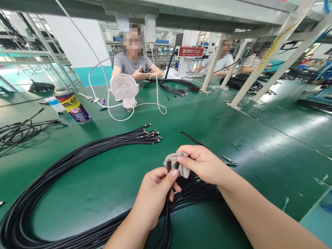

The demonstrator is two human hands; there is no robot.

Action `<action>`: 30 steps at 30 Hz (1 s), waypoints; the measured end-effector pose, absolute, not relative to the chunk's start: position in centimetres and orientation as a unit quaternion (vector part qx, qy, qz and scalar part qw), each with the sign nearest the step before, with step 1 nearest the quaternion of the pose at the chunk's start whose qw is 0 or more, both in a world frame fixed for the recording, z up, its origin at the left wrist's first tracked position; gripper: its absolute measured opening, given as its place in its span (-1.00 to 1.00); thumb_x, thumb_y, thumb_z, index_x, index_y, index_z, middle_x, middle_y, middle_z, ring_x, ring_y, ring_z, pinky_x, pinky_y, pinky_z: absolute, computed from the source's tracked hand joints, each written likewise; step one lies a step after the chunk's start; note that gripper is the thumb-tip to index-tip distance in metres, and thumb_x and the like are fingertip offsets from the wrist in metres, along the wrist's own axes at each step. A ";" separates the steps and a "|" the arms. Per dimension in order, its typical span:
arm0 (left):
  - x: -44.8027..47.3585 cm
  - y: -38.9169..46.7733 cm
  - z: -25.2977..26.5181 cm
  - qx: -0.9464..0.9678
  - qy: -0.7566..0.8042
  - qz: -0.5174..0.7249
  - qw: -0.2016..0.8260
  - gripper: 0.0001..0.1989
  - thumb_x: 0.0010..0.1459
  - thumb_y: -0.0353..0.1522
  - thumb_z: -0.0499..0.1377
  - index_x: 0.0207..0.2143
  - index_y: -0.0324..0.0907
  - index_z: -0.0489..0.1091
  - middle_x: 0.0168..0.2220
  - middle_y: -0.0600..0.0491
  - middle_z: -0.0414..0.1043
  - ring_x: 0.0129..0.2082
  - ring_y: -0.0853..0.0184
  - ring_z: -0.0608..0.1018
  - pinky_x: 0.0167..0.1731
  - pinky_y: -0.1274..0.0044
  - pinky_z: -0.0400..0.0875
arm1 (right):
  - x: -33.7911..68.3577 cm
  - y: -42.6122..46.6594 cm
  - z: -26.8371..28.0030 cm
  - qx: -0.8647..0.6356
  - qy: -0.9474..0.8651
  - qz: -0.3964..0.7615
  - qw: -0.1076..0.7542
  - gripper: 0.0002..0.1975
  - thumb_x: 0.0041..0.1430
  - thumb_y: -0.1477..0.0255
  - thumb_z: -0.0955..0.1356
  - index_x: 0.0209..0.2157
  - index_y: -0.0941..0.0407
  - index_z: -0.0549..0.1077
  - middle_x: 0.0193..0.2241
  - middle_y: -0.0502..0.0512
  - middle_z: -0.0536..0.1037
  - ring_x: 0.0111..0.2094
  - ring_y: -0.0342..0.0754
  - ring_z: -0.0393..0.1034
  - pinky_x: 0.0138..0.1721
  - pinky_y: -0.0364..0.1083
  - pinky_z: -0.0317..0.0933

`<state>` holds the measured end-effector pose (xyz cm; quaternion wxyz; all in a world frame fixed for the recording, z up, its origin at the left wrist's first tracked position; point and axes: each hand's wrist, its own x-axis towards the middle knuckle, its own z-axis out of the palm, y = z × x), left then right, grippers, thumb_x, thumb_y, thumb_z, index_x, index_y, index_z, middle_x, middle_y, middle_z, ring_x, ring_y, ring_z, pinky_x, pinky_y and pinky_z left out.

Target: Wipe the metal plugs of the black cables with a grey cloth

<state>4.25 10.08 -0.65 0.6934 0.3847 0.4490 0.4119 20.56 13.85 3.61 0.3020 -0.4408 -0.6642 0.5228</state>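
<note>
Left hand [155,185] nearest, fingers pinching black cable [168,172] below its plug [168,165]; plug upright at left part of grey cloth [184,172]. Right hand [203,164], right of cloth, fingers clamping it bunched; second black plug [176,165] shows against cloth. Cable bundle [77,156] loops over bench [103,180], left of cloth. Step likely wiping: brace plug close to end, rub lightly, avoid snagging metal tip [168,160].
</note>
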 end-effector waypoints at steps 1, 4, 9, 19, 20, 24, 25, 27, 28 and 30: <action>4.2 10.1 -0.6 0.382 0.449 0.411 0.695 -0.59 -0.02 -0.08 0.35 -0.47 -0.27 0.44 -0.63 0.08 0.41 -0.70 0.54 0.28 -0.63 0.63 0.09 | 20.6 13.8 3.7 -0.450 -0.687 0.486 0.298 -0.79 0.23 0.32 0.30 -0.45 0.11 0.38 -0.60 -0.06 0.37 -0.56 -0.18 0.22 -0.51 -0.17 0.08; 4.3 10.2 -0.4 0.373 0.448 0.409 0.702 -0.58 -0.08 -0.09 0.38 -0.52 -0.26 0.38 -0.64 0.10 0.39 -0.70 0.54 0.27 -0.61 0.63 0.09 | 20.6 13.7 3.6 -0.467 -0.748 0.376 0.285 -0.79 0.24 0.44 0.24 -0.50 0.10 0.33 -0.60 -0.08 0.32 -0.55 -0.19 0.16 -0.51 -0.17 0.02; 4.4 10.3 -0.4 0.366 0.452 0.409 0.703 -0.59 -0.07 -0.10 0.38 -0.50 -0.25 0.37 -0.64 0.11 0.39 -0.70 0.54 0.28 -0.61 0.63 0.08 | 20.7 13.9 2.4 -0.455 -0.806 0.238 0.295 -0.79 0.27 0.52 0.20 -0.45 0.10 0.31 -0.51 -0.02 0.41 -0.46 -0.15 0.25 -0.42 -0.17 0.09; 4.4 10.3 -0.7 0.353 0.445 0.427 0.704 -0.59 -0.09 -0.10 0.39 -0.45 -0.27 0.41 -0.64 0.11 0.38 -0.68 0.52 0.29 -0.62 0.62 0.07 | 19.9 13.6 1.7 -0.492 -0.803 0.100 0.320 -0.82 0.22 0.54 0.17 -0.45 0.07 0.26 -0.49 0.07 0.46 -0.45 -0.07 0.32 -0.40 -0.11 0.14; 4.3 10.3 -0.7 0.352 0.443 0.428 0.705 -0.58 -0.09 -0.10 0.39 -0.45 -0.27 0.42 -0.63 0.11 0.38 -0.68 0.52 0.29 -0.62 0.62 0.07 | 19.9 13.7 1.8 -0.503 -0.792 0.095 0.333 -0.83 0.21 0.54 0.18 -0.46 0.06 0.25 -0.50 0.07 0.46 -0.45 -0.07 0.31 -0.41 -0.11 0.13; 4.3 10.3 -0.9 0.351 0.441 0.424 0.709 -0.59 -0.07 -0.10 0.39 -0.44 -0.28 0.43 -0.61 0.08 0.41 -0.68 0.53 0.29 -0.61 0.62 0.07 | 20.4 13.8 2.4 -0.541 -0.734 0.136 0.387 -0.83 0.25 0.45 0.21 -0.43 0.08 0.32 -0.50 0.06 0.45 -0.45 -0.07 0.31 -0.42 -0.11 0.13; 4.3 10.3 -0.9 0.352 0.441 0.424 0.709 -0.59 -0.06 -0.10 0.39 -0.45 -0.28 0.43 -0.61 0.08 0.41 -0.68 0.53 0.29 -0.61 0.62 0.07 | 20.5 13.8 2.5 -0.540 -0.727 0.169 0.389 -0.82 0.27 0.41 0.22 -0.43 0.09 0.34 -0.51 0.05 0.44 -0.46 -0.09 0.30 -0.42 -0.11 0.14; 4.3 10.3 -0.8 0.354 0.438 0.427 0.708 -0.60 -0.06 -0.11 0.39 -0.45 -0.28 0.43 -0.61 0.09 0.40 -0.68 0.54 0.28 -0.62 0.62 0.07 | 20.5 13.6 2.8 -0.525 -0.721 0.258 0.371 -0.76 0.29 0.31 0.25 -0.44 0.10 0.36 -0.54 0.01 0.41 -0.50 -0.11 0.27 -0.45 -0.12 0.13; 4.3 10.3 -0.7 0.355 0.436 0.430 0.707 -0.60 -0.06 -0.11 0.39 -0.45 -0.28 0.43 -0.62 0.10 0.38 -0.69 0.54 0.28 -0.62 0.62 0.06 | 20.4 13.5 2.9 -0.512 -0.721 0.303 0.356 -0.74 0.28 0.28 0.27 -0.45 0.10 0.36 -0.56 0.00 0.40 -0.52 -0.13 0.26 -0.47 -0.12 0.13; 4.3 10.3 -0.5 0.359 0.431 0.435 0.705 -0.62 -0.06 -0.12 0.39 -0.46 -0.28 0.44 -0.63 0.12 0.36 -0.69 0.55 0.27 -0.62 0.63 0.07 | 20.2 13.3 3.0 -0.490 -0.713 0.376 0.332 -0.71 0.26 0.22 0.29 -0.46 0.11 0.37 -0.57 -0.01 0.39 -0.53 -0.14 0.24 -0.50 -0.13 0.12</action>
